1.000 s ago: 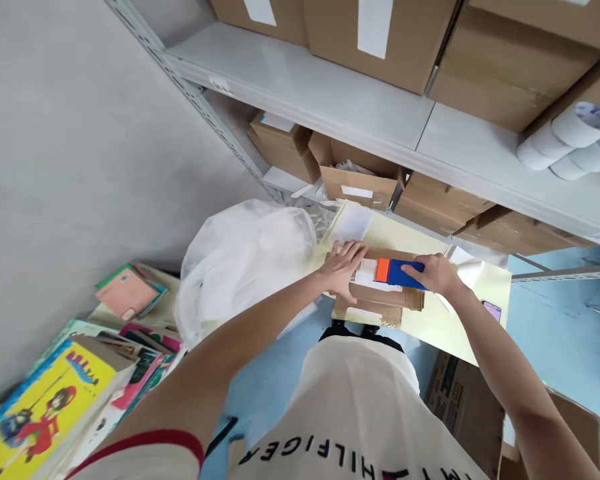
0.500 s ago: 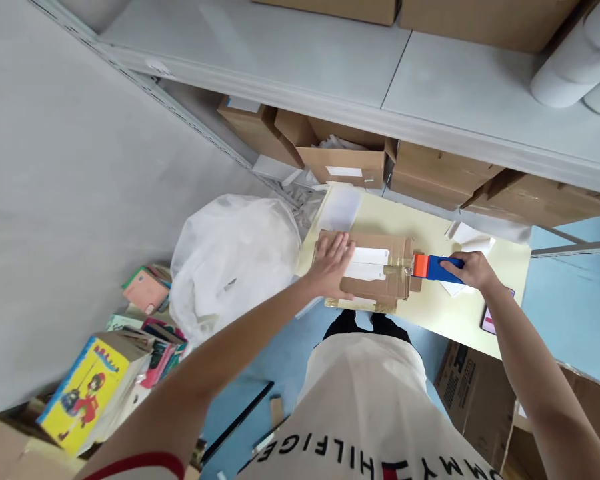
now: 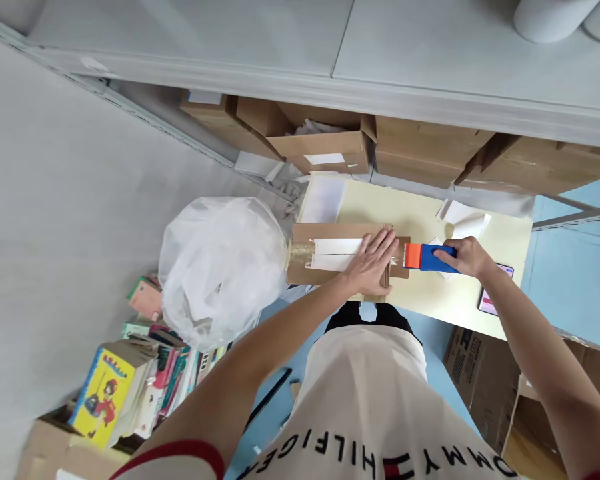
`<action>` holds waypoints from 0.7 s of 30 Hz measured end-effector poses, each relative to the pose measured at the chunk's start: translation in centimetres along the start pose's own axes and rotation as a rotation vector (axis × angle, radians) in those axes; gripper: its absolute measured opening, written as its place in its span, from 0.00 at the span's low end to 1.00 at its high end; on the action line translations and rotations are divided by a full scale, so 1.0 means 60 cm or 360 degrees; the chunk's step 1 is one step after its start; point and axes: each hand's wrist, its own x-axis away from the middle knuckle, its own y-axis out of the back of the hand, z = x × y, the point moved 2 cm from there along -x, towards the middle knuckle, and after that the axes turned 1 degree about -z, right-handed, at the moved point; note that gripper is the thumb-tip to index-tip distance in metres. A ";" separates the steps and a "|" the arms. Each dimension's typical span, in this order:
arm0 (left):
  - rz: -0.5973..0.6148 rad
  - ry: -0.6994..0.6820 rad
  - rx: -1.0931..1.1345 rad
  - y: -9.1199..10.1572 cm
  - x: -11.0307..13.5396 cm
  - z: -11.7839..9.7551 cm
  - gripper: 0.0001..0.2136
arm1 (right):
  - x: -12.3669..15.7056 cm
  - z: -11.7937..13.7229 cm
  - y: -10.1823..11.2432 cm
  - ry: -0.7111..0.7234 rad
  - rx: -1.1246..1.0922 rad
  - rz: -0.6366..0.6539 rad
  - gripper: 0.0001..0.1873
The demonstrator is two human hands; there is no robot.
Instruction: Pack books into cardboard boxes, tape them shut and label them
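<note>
A cardboard box point(image 3: 317, 231) lies on the pale yellow table, with white labels point(image 3: 333, 250) on top and brown tape point(image 3: 301, 257) across its left end. My left hand point(image 3: 373, 265) presses on the box's right end, fingers stretched out and slightly apart. Just right of the box, my right hand point(image 3: 470, 256) grips a tape dispenser point(image 3: 437, 259) with a blue handle and an orange head. Its toothed edge points toward the box's right flap point(image 3: 403, 247). Whether tape runs between the dispenser and the box is too small to tell.
White papers point(image 3: 463, 217) and a phone point(image 3: 495, 293) lie on the table point(image 3: 420, 297). Behind it, cardboard boxes point(image 3: 325, 143) fill a shelf under a grey ledge point(image 3: 230, 73). A white plastic bag point(image 3: 220, 267) and stacked books point(image 3: 105, 393) stand at left.
My left hand has slid from the box's left part to its right end. The tape dispenser now sits just off the box's end, still in my right hand. The camera view has shifted.
</note>
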 end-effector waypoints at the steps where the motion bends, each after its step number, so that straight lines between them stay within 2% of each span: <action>1: 0.0004 0.0004 -0.0016 0.000 0.001 -0.001 0.53 | 0.006 -0.007 0.007 -0.0029 0.0081 -0.0002 0.33; 4: 0.0019 -0.0021 -0.0084 0.001 0.002 -0.009 0.48 | 0.015 0.006 0.015 -0.0216 0.0444 0.0025 0.34; 6: 0.0022 -0.0049 -0.0134 0.004 0.001 -0.018 0.40 | 0.009 0.049 0.002 -0.0354 0.0638 0.0065 0.33; 8: 0.0020 -0.0037 -0.0185 0.008 -0.003 -0.028 0.33 | -0.005 0.111 -0.020 -0.0389 0.0681 0.0071 0.30; 11: 0.0027 0.0044 -0.0229 0.011 -0.015 -0.040 0.34 | -0.029 0.190 -0.052 -0.0304 0.0688 0.0067 0.20; 13: 0.0039 0.0091 -0.0212 0.011 -0.021 -0.045 0.37 | -0.031 0.207 -0.063 -0.0296 0.0724 0.0125 0.14; 16: 0.0026 0.0090 -0.0083 0.009 -0.018 -0.044 0.45 | 0.001 0.170 -0.071 -0.0424 0.0755 0.0081 0.18; 18: -0.0011 0.0035 0.0050 0.008 -0.001 -0.032 0.51 | 0.039 0.124 -0.086 -0.0543 0.0697 -0.0111 0.24; 20: -0.0109 0.0079 0.0138 0.010 0.031 -0.008 0.49 | 0.078 0.076 -0.116 -0.0659 0.0625 -0.0280 0.23; 21: -0.0196 0.0179 0.0153 0.011 0.053 0.009 0.46 | 0.094 0.056 -0.137 -0.0720 0.0603 -0.0339 0.20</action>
